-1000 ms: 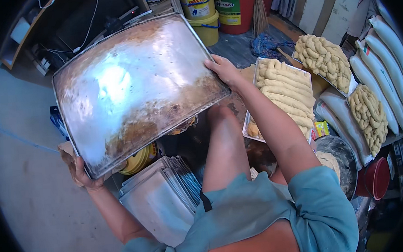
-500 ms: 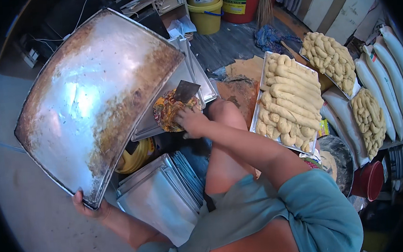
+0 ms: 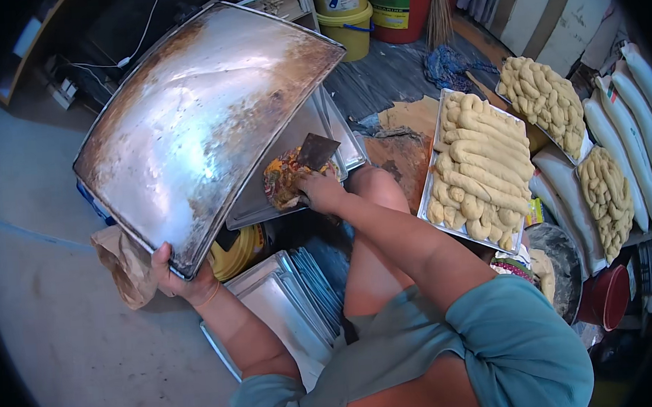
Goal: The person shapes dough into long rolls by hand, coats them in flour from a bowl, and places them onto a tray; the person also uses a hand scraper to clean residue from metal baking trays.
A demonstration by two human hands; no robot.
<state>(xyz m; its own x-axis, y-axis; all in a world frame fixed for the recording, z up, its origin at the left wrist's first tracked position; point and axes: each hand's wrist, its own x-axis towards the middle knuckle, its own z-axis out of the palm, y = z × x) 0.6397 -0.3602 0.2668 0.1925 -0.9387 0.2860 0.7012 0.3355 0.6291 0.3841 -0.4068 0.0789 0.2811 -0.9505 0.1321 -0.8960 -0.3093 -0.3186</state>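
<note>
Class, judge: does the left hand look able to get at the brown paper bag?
Probably not now: the left hand grips a corner of the large tray, though the paper bag appears close by.

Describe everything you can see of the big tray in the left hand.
The tray is a broad, shallow rectangle that looks like metal, silvery with rusty-brown stains spread toward its edges and a thin dark rim. Its face is slightly dented and catches a bluish-white glare. It is held tilted, the left hand gripping its near corner, and partly covers other trays. Whether its far end rests on anything cannot be told.
</note>
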